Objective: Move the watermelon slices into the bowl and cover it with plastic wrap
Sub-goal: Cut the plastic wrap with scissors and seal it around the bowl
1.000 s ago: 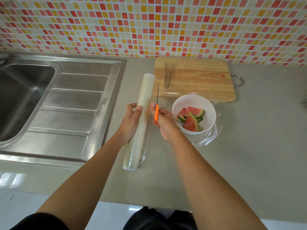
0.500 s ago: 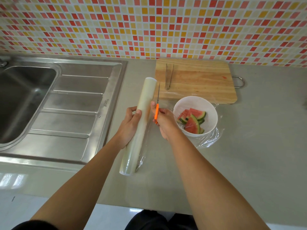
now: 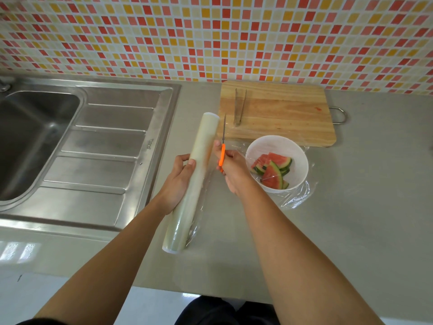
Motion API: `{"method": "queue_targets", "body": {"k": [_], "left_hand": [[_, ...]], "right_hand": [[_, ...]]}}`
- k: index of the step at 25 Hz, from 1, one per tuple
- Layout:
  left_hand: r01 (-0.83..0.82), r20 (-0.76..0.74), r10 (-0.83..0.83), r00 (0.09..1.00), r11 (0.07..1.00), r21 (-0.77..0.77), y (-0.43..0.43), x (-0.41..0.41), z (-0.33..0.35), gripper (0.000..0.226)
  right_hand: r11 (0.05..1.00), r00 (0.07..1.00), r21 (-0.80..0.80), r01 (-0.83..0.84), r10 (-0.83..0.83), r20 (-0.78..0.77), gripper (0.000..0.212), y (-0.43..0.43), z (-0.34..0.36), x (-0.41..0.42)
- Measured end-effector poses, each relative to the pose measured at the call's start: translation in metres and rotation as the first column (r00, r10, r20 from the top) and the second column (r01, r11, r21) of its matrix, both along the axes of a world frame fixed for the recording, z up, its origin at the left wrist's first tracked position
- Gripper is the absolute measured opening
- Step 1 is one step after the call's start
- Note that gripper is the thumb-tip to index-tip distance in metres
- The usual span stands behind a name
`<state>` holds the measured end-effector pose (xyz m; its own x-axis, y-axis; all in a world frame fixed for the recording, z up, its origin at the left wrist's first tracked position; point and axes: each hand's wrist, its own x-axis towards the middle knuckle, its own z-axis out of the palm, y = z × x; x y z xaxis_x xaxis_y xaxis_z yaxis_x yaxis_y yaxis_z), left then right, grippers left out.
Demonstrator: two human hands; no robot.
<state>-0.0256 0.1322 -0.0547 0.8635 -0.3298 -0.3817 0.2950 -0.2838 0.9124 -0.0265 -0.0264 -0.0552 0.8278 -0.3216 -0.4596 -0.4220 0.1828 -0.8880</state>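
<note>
A white bowl (image 3: 297, 156) on the grey counter holds several watermelon slices (image 3: 271, 171), and a clear film sheet (image 3: 296, 197) lies over and around it. The film runs left to a long roll of plastic wrap (image 3: 194, 174) lying on the counter. My left hand (image 3: 178, 181) grips the roll at its middle. My right hand (image 3: 233, 171) sits between roll and bowl, holding orange-handled scissors (image 3: 222, 146) with the blades pointing away along the roll's right side.
A wooden cutting board (image 3: 281, 116) with metal tongs (image 3: 239, 106) lies behind the bowl. The steel sink and drainer (image 3: 98, 148) fill the left side. A tiled wall (image 3: 210, 36) stands at the back. The counter's front edge is near my body.
The scissors have advanced a little farther along the roll, away from me. The view has shifted slightly. Roll and bowl stay in place.
</note>
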Motion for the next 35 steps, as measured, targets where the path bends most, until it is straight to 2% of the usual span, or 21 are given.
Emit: {"method": "queue_targets", "body": {"k": [4, 9, 11, 16, 19, 22, 25, 27, 29, 32, 35], "left_hand": [[0.000, -0.002, 0.000, 1.000, 1.000, -0.017, 0.006, -0.001, 0.002, 0.031], [-0.005, -0.012, 0.005, 1.000, 0.999, -0.033, 0.010, -0.003, 0.005, 0.028], [-0.001, -0.018, 0.001, 1.000, 0.999, -0.036, 0.012, -0.004, 0.005, 0.027], [-0.005, -0.044, 0.003, 0.999, 0.999, -0.047, 0.020, -0.006, 0.009, 0.026], [-0.009, -0.068, 0.004, 0.998, 0.997, -0.071, 0.028, -0.004, 0.011, 0.028], [-0.074, -0.064, 0.070, 0.996, 0.995, -0.073, 0.032, -0.004, 0.015, 0.023], [-0.201, -0.041, 0.199, 0.979, 0.978, -0.052, 0.039, 0.005, 0.015, 0.017], [-0.254, -0.023, 0.253, 0.967, 0.967, -0.017, 0.042, 0.014, 0.015, 0.021], [-0.240, 0.054, 0.236, 0.970, 0.966, 0.095, 0.040, 0.020, 0.019, 0.032], [-0.150, 0.144, 0.109, 0.984, 0.936, 0.317, 0.031, 0.021, 0.022, 0.045], [-0.084, 0.219, -0.015, 0.976, 0.896, 0.437, 0.025, 0.021, 0.012, 0.052]], "right_hand": [[1.000, 1.000, 0.001, 0.005, -0.005, -0.010, 0.060, 0.002, 0.000, 0.001], [1.000, 1.000, 0.003, 0.001, -0.001, -0.028, 0.052, 0.000, 0.000, 0.002], [1.000, 1.000, 0.016, 0.006, -0.006, -0.029, 0.055, 0.002, 0.001, 0.002], [0.998, 1.000, -0.056, 0.003, -0.004, -0.019, 0.059, 0.002, 0.006, 0.007], [0.998, 1.000, -0.057, 0.010, -0.011, -0.022, 0.053, 0.003, 0.012, 0.009], [0.987, 0.998, -0.159, -0.016, 0.006, -0.069, 0.052, 0.007, 0.015, 0.009], [0.968, 0.991, -0.239, -0.072, 0.043, -0.125, 0.041, 0.022, 0.013, 0.000], [0.928, 0.985, -0.348, -0.136, 0.090, -0.144, 0.035, 0.033, 0.010, -0.010], [0.886, 0.979, -0.425, -0.183, 0.124, -0.163, 0.030, 0.041, 0.008, -0.019], [0.777, 0.966, -0.577, -0.252, 0.165, -0.200, 0.033, 0.049, 0.004, -0.032], [0.618, 0.954, -0.730, -0.292, 0.141, -0.263, 0.030, 0.057, 0.007, -0.041]]}}
